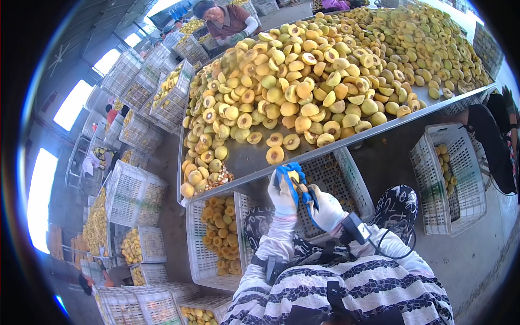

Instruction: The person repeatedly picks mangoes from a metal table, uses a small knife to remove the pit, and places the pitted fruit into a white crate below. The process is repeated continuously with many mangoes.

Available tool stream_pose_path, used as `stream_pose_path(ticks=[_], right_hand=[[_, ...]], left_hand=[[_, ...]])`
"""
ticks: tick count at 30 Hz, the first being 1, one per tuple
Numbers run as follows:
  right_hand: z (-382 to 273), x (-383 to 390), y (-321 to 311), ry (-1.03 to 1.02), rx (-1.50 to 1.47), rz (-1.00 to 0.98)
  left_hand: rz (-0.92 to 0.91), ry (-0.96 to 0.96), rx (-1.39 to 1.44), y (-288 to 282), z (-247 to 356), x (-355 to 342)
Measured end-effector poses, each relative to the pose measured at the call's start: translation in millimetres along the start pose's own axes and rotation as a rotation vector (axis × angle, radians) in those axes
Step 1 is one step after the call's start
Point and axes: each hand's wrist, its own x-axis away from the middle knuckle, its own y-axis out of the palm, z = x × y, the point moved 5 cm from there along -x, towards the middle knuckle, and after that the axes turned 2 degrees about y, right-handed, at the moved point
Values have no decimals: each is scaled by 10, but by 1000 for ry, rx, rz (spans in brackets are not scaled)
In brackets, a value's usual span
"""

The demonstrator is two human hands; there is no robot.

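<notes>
Both my hands wear white gloves with blue palms and meet just past the near edge of the metal table point(238, 185). My left hand point(283, 190) is closed around a yellow peach half point(293, 176). Touching that fruit from the right, my right hand point(325, 210) has its fingers closed; a small brownish piece shows at its fingertips, too small to name. Halved yellow peaches point(292, 92) are heaped on the table, many cut side up with brown centres. A little pile of pits point(221, 176) lies at the table's near left corner.
Below the table, a white crate point(197, 249) of peach halves stands left of my knees. Another crate point(357, 176) sits between my legs, a third point(422, 179) to the right. Stacked crates point(135, 192) fill the left. Across the table is a person point(230, 24); another's arm point(512, 119) shows right.
</notes>
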Motion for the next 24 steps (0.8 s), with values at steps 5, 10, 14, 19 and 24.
stream_pose_path(ticks=[5, 10, 14, 19, 24], right_hand=[[225, 130, 242, 651, -1152, -493], [321, 352, 254, 880, -2103, -1028], [1144, 415, 187, 1077, -1172, -97], [1314, 366, 139, 1002, -1140, 9], [1274, 325, 170, 1034, -1207, 6]], left_hand=[[44, -115, -99, 11, -85, 101], [37, 31, -617, -234, 119, 101], [64, 247, -1655, -757, 861, 38], [178, 350, -2242, -1119, 1214, -407], [-97, -61, -2199, -760, 161, -1153]])
